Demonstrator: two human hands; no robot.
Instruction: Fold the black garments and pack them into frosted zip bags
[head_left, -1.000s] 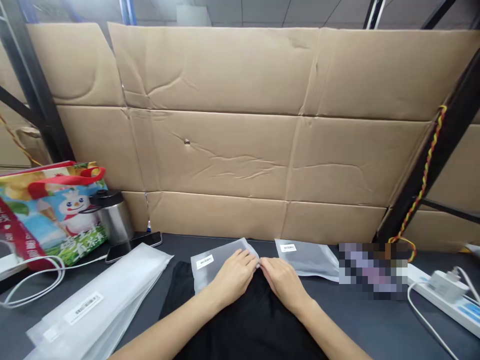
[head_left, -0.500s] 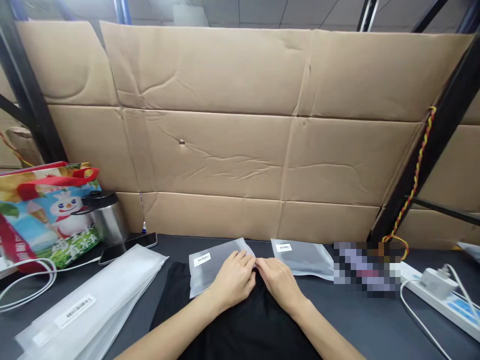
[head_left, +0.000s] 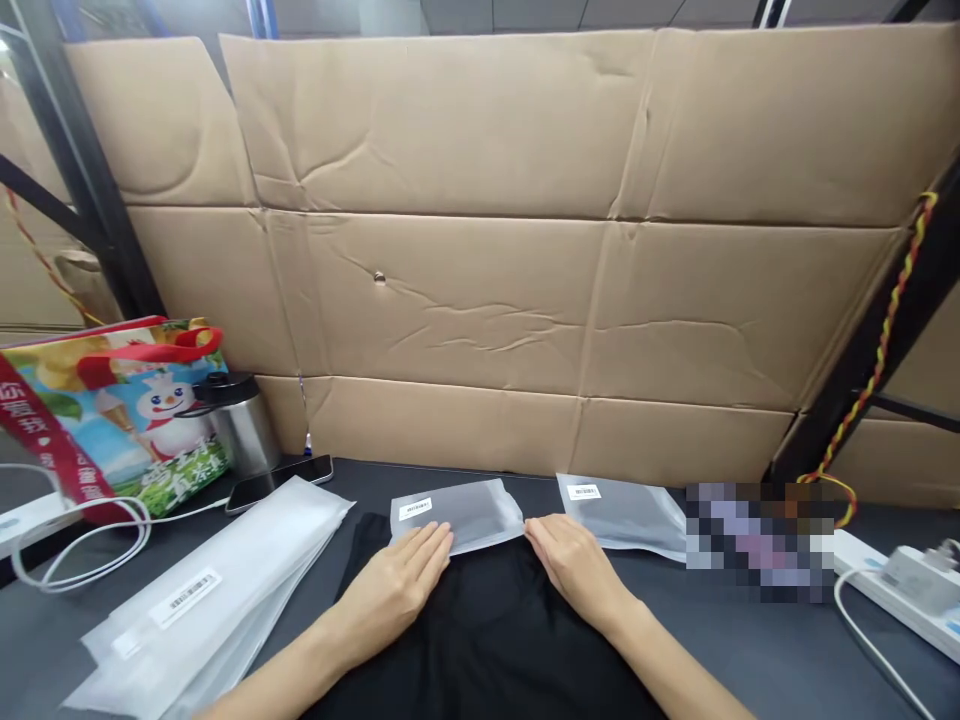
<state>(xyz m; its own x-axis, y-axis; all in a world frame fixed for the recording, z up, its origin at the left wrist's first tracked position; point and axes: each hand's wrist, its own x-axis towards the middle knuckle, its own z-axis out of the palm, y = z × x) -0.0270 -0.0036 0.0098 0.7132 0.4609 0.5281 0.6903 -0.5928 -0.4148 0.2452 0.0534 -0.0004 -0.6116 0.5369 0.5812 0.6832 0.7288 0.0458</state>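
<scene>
A piece of black fabric lies spread in front of me. Across its far edge rests a small frosted plastic bag with a white barcode label. My left hand lies flat with straight fingers on the fabric, its fingertips over the bag's near edge. On the other side, my right hand rests on the fabric, fingers stretched out and fingertips at the bag's right corner. Its thumb is mostly hidden. A second frosted bag with a barcode label lies just beyond my right hand.
Larger frosted bags are piled at left, near a phone, a steel flask and a colourful bag. A white power strip with cables sits at right. A cardboard wall closes the back.
My left hand has moved away from the bag's right corner, leftward and nearer, and flattened. My right hand stays by that corner. The view has shifted slightly.
</scene>
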